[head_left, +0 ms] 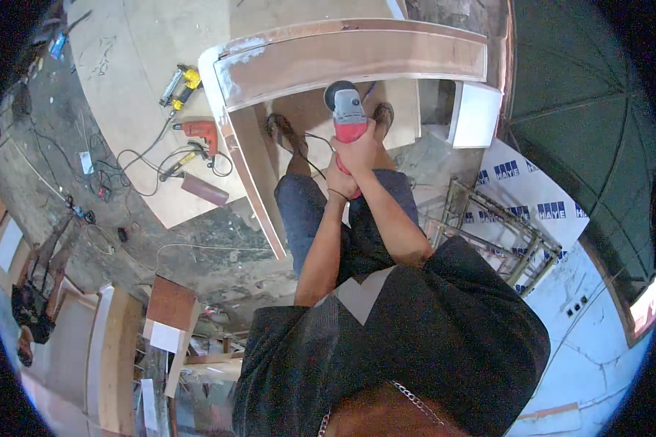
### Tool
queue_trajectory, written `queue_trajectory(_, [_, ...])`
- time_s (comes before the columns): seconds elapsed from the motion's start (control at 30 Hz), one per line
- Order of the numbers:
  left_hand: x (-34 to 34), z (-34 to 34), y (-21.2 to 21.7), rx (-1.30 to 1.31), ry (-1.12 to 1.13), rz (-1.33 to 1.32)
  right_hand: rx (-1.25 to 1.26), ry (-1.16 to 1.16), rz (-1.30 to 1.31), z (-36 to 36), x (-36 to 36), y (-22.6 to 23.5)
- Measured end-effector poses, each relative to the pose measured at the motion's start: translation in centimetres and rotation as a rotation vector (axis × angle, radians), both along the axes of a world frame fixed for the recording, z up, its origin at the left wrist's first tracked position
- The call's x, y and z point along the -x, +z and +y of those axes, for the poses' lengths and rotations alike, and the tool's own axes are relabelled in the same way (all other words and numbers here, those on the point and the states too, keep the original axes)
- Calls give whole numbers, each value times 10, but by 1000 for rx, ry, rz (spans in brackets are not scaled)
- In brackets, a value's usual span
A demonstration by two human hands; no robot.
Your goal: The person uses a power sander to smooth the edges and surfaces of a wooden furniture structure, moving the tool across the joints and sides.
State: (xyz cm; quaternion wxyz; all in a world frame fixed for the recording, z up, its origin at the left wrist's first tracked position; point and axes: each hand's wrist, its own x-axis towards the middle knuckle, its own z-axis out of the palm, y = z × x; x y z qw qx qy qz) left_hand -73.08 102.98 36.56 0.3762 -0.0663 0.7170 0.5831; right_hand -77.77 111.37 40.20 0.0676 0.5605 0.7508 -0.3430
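Note:
Both my hands grip a red and grey angle grinder (347,115) in front of me. My right hand (357,149) wraps its red body. My left hand (338,182) holds the rear of the handle just below. The grinder's round head points at the lower edge of a long curved wooden panel (357,54), which forms the top of a wooden frame. My feet in sandals stand under the panel, on a plywood sheet (124,51).
On the plywood sheet to the left lie a yellow power tool (182,81), a red drill (200,131) and tangled cables. A white board (476,114) leans at the right. A metal frame (503,226) stands beside printed sheets. Another person (33,306) stands far left.

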Motion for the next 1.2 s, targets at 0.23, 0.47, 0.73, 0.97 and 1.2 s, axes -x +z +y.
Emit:
queue_trajectory(0.23, [-1, 26, -16, 180, -155, 38, -82, 44, -83, 29, 2, -2])
queue_trajectory(0.47, [-19, 46, -21, 113, 8, 20, 21, 56, -71, 51, -6, 2])
queue_trajectory(0.73, [-13, 86, -17, 152, -64, -13, 50, 16, -54, 92, -9, 0])
queue_trajectory(0.97, [-39, 138, -26, 17, 18, -35, 81, -46, 13, 149, -35, -15])
queue_trajectory(1.2, [-77, 220, -32, -40, -1, -93, 91, -67, -13, 230, -81, -30])
